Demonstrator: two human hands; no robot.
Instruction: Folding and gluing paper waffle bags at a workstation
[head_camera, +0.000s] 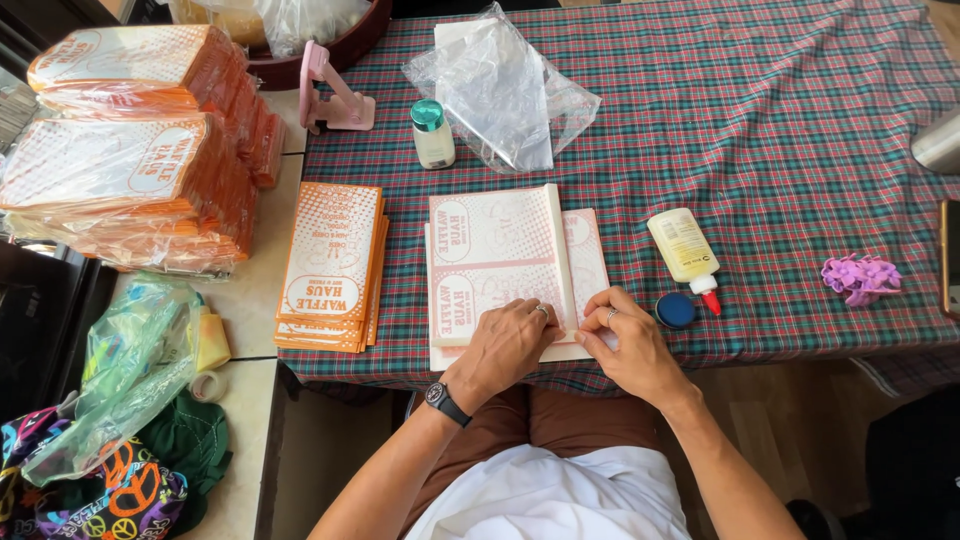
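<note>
both hands, left hand (505, 338) and right hand (625, 345), have fingers pinched on the folded flap of the pink-printed white paper bag sheet (500, 265), glue bottle (685, 250) beside.

Bright, even daylight, soft shadows, sharp focus; slight wide-angle bending at the edges.

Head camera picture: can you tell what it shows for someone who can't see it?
A person's left hand and right hand press a fold in a stack of pink-printed paper sheets on a plaid tablecloth. A glue bottle lies to the right, and a pile of orange paper bags sits to the left.
</note>
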